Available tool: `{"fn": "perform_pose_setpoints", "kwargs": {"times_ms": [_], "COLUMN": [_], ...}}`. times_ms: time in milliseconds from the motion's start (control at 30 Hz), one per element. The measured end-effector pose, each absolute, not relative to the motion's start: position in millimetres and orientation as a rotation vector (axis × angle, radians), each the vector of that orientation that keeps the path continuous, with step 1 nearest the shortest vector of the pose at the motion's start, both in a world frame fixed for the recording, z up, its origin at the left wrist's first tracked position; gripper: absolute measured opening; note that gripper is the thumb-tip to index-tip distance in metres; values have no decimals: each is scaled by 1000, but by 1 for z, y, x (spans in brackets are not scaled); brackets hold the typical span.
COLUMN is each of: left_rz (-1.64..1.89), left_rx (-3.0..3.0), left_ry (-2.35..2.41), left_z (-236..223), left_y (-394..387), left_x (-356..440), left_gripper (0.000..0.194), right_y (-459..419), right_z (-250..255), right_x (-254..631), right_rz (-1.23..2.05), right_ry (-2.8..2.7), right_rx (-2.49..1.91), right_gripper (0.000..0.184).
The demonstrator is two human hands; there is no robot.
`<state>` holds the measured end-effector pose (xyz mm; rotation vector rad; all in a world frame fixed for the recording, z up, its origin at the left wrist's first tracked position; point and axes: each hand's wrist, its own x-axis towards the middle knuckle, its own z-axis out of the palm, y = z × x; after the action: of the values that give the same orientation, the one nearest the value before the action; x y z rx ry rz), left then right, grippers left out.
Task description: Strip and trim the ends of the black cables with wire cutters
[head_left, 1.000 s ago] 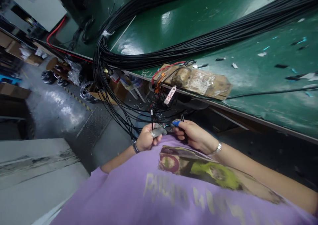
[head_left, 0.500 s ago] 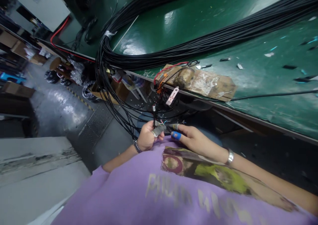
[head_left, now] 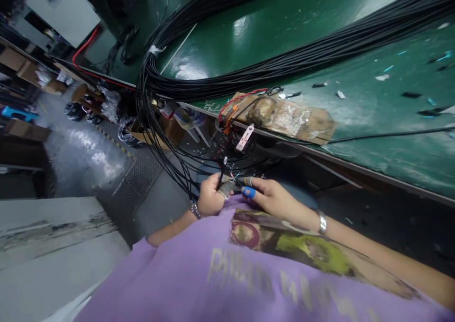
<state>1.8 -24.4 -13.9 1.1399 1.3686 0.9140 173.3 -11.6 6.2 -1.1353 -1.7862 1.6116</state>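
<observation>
Just in front of the purple shirt, my left hand [head_left: 209,196] is closed around a black cable [head_left: 221,174], whose short upright piece with a pale tip sticks up past the fingers. Thin coloured wires [head_left: 233,176] fan out between the two hands. My right hand [head_left: 275,198] pinches at these wires from the right, its thumb wrapped in blue tape and its forefinger in grey tape. Something dark lies between those fingertips, too small to make out. Grey wrapping also covers fingers of my left hand.
A thick bundle of black cables [head_left: 227,86] loops across the green table [head_left: 284,33] and hangs over its edge. A worn wooden board [head_left: 295,120] with red and orange wires lies at that edge, beside a white tag [head_left: 245,138]. Scraps litter the right side. A cardboard box [head_left: 172,132] stands below.
My right hand has shifted slightly left, closer to my left hand. The cable's pale tip has tilted a little to the right.
</observation>
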Motion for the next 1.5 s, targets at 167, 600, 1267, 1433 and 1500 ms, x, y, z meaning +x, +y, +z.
{"fn": "perform_pose_setpoints", "kwargs": {"times_ms": [167,600,1267,1433,1500], "left_rz": [865,873,955,888,875], "left_rx": [1171,1476,1271,1241,1246], "left_ry": [1375,1543,1529,1476,1438], "left_z": [-16,-8,-16,-12,-11], "left_y": [-25,-25,-27,-25,-25], "left_x": [0,-3,-4,-1,-1], "left_gripper": [30,12,19,26,29], "right_y": [-12,-12,-12,-9,-7], "right_z": [9,-1,0,1,3], "right_x": [172,170,166,169,169], "right_rz": [1698,2385,2274,1604,1493], "right_ry": [-1659,-688,-831,-1374,-1513], "right_rx": [-1168,-1167,-1175,-1187,-1203], "right_gripper": [43,36,34,32,29]}}
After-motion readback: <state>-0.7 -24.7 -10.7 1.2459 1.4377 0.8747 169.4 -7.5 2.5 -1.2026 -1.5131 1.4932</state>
